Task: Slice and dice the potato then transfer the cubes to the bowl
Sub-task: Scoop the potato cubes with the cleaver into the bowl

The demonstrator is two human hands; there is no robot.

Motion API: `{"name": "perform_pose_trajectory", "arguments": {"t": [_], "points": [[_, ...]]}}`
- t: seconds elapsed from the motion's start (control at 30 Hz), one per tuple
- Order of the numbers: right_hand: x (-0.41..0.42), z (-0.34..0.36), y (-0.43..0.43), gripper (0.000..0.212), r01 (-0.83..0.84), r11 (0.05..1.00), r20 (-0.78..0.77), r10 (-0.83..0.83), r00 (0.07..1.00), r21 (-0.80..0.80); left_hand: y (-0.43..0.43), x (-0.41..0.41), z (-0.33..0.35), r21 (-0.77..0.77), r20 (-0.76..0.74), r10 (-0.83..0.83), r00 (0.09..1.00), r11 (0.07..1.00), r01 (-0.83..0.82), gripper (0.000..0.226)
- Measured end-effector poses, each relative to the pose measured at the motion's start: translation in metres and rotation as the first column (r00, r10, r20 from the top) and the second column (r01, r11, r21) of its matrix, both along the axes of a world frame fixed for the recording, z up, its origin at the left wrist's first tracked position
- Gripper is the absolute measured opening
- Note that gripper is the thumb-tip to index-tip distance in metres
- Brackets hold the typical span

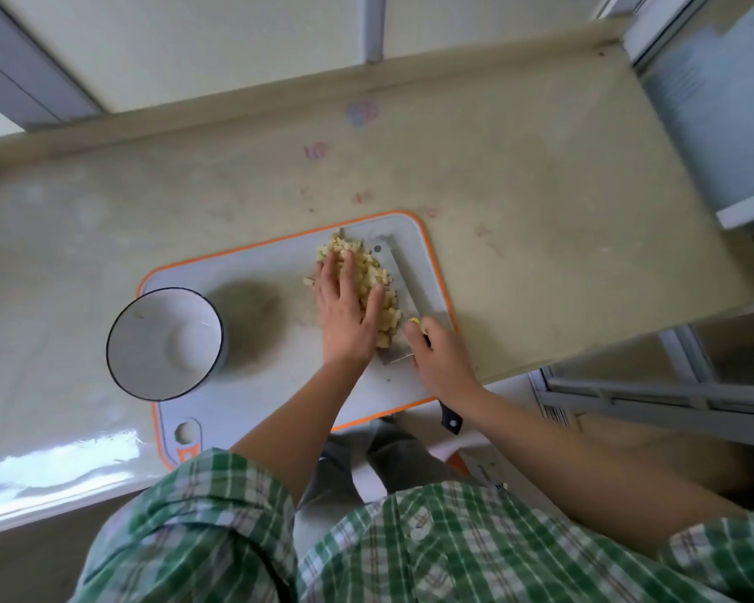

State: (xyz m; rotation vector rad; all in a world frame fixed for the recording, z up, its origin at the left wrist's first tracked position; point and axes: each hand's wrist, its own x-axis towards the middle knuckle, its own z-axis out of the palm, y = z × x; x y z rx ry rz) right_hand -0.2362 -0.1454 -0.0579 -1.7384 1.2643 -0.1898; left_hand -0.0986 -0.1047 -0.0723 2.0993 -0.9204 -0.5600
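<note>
Beige countertop (540, 189) below a pale wall carries an orange-edged cutting board (253, 272), on which all the work takes place.

1. Grip. The right hand (440, 359) is clenched around the dark handle of a knife (395, 272). The butt of the handle protrudes behind the wrist. The broad blade extends forward from the grip toward the far edge of the board and lies low against it.
2. Just left of the grip. The left hand (345, 315) lies flat with straight fingers, grasping nothing. Its palm and fingers press on the heap of potato cubes (377, 276). The heap sits between this hand and the blade and touches both. Whether the cubes rest on the blade face or only against it cannot be determined.
3. Well to the left of the grip. The bowl (149, 341) stands upright on the left end of the board. No cubes show inside it.

Status:
- Slicing and dicing appear complete. Only small cubes are visible, with no whole potato or uncut slab.
- The cubes are gathered in one heap, with a few strays at its far-left edge.
- Transfer has not begun. The whole heap remains to be carried across the board to the bowl, probably between the blade and the flat hand.
</note>
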Motion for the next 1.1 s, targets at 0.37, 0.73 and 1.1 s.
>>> {"name": "perform_pose_trajectory", "arguments": {"t": [0.37,0.73,1.1], "points": [[-0.029,0.029,-0.03,0.034,-0.037,0.982,0.065,0.025,0.998,0.187,0.003,0.005,0.019,-0.007,0.049,-0.012,0.999,1.0,0.012,0.066],[-0.008,0.059,-0.039,0.031,-0.233,0.943,0.108,0.212,0.971,0.239,0.053,0.04,0.05,-0.073,0.368,0.242,0.898,0.97,-0.232,0.037],[0.067,0.078,0.006,0.029,-0.417,0.855,0.204,0.369,0.907,0.31,0.14,0.089,0.068,0.185,0.231,0.804,0.549,0.517,-0.836,0.052]]}}
